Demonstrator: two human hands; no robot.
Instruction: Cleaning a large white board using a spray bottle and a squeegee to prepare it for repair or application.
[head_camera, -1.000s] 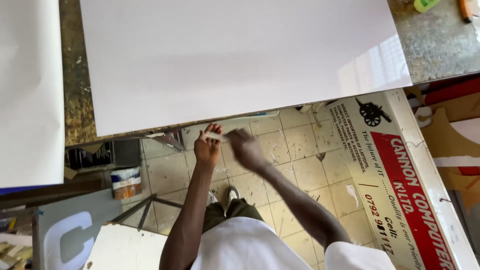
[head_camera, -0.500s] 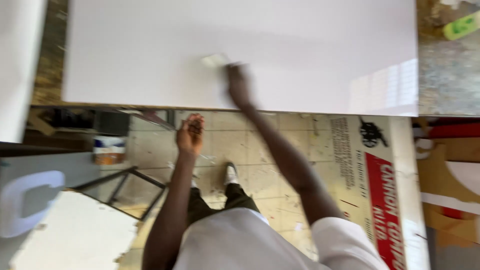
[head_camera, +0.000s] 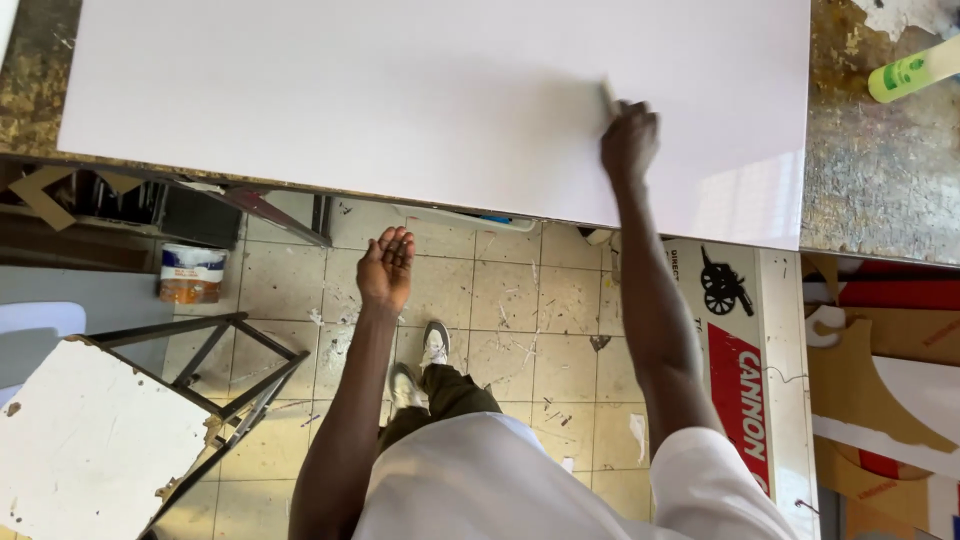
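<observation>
Right hand (head_camera: 630, 140) outstretched, gripping small pad (head_camera: 606, 92) on white board (head_camera: 400, 100); left hand (head_camera: 385, 268) open, palm up.

A large sheet (head_camera: 400, 100) lies flat on the worktable (head_camera: 880, 190), its near edge overhanging the floor (head_camera: 500, 300). The right hand (head_camera: 628, 140) rests on the sheet toward its right end, with a small pad (head_camera: 607, 95) at its fingertips. The left hand (head_camera: 384, 268) hangs off the table, below the sheet's near edge. A bottle (head_camera: 912, 70) lies on the table right of the sheet. A tin (head_camera: 192, 273) stands on the floor under the table's left part, and a signboard (head_camera: 740, 350) lies on the floor to the right.
</observation>
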